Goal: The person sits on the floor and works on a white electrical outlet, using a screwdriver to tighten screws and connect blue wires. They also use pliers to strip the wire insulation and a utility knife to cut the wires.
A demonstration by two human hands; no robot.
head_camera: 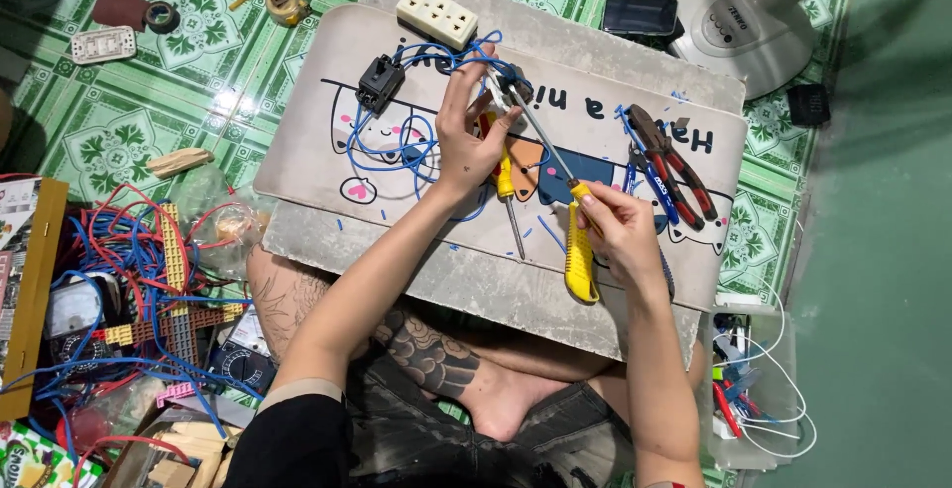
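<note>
A small electrical fitting (506, 84), wired with blue wire (397, 146), sits above the board (327, 220) on the person's lap, pinched in the left hand (466, 131); what kind of fitting is hard to tell. The right hand (615, 225) has its grip closed on a yellow-handled screwdriver (580, 245), tip at the fitting. Nearby lie a black switch (379, 81), red-handled pliers (669, 166) and a cream socket strip (436, 14).

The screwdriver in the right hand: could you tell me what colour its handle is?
Yellow, seen in the head view: the screwdriver in the right hand.
</note>
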